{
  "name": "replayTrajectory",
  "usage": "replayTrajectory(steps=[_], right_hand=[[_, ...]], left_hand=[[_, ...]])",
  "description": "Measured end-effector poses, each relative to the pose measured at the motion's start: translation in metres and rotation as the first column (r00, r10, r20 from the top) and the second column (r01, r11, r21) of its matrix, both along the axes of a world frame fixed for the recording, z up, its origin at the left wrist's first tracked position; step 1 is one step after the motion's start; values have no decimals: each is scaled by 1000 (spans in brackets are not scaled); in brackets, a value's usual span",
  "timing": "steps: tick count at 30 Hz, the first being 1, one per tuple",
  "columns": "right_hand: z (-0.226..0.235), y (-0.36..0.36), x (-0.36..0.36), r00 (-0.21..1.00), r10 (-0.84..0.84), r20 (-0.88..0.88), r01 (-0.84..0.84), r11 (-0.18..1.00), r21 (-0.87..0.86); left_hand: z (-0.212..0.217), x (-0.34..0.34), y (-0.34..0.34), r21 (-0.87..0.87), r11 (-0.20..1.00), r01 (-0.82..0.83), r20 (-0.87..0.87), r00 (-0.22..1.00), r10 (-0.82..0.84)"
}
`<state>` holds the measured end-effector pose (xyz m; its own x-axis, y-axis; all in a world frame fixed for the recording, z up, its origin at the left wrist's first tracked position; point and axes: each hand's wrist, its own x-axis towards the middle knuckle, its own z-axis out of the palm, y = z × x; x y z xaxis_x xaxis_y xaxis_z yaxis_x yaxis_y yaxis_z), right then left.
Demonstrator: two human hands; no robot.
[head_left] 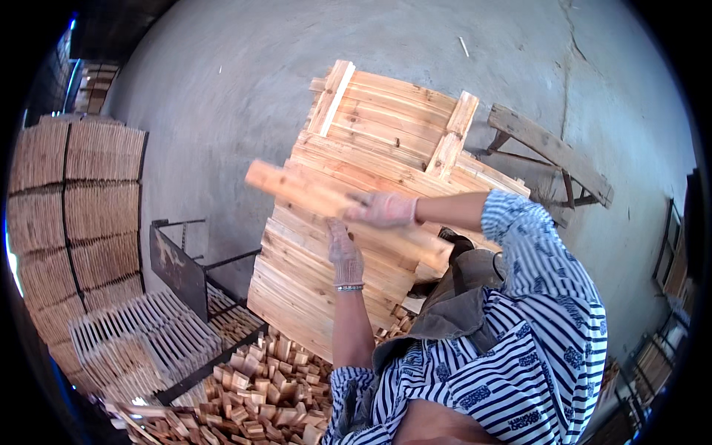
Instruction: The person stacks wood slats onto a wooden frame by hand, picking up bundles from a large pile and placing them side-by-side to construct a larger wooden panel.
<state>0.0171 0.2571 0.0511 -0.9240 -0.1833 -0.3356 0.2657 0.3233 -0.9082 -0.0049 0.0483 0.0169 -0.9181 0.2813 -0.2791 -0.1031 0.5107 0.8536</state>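
Found one pale plank (285, 185) held above laid boards (293, 289), slanting from 10 o'clock toward 4 o'clock, blurred, not yet set down. Noted boards lying edge to edge in rows beneath, with ends uneven toward 8 o'clock. Recorded two crosspieces (452, 133) resting over the rows near 12 o'clock, roughly parallel and well apart; cannot confirm any fastening. Noted no crosspieces on the nearer rows. Judged partly complete: rows largely filled, with at least the raised plank left to place.

Observed right hand (382, 209), gloved, coming in from 3 o'clock with forearm almost level, fingers pointing to 9 o'clock, grip apparently clamped on the plank around mid-length. Observed left hand (345, 256), gloved, reaching up from 6 o'clock with forearm nearly upright, fingertips at the plank's near edge; cannot tell grip closure there.

Further out, recorded a heap of short wood blocks (263, 386) at 7 o'clock, a dark metal frame (178, 267) and slatted wood stack (148, 326) at 8 o'clock, strapped wood bundles (104, 159) at 9 o'clock, and a worn wooden trestle (549, 148) at 2 o'clock.
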Motion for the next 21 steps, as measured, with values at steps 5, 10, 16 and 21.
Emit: replayTrajectory(steps=[5,10,16,21], right_hand=[[-17,135,-52,998,-60,-26,64,975,213],[-52,140,-91,995,-69,74,33,914,404],[-108,117,-96,973,107,-205,44,784,619],[-110,185,-125,959,100,-265,52,857,513]], left_hand=[[-18,48,-48,-629,772,98,3,992,-124],[-46,83,-67,-787,549,282,185,956,-226],[-26,76,-41,-698,682,219,230,970,-76],[-23,78,-29,-680,695,234,258,963,-71]])
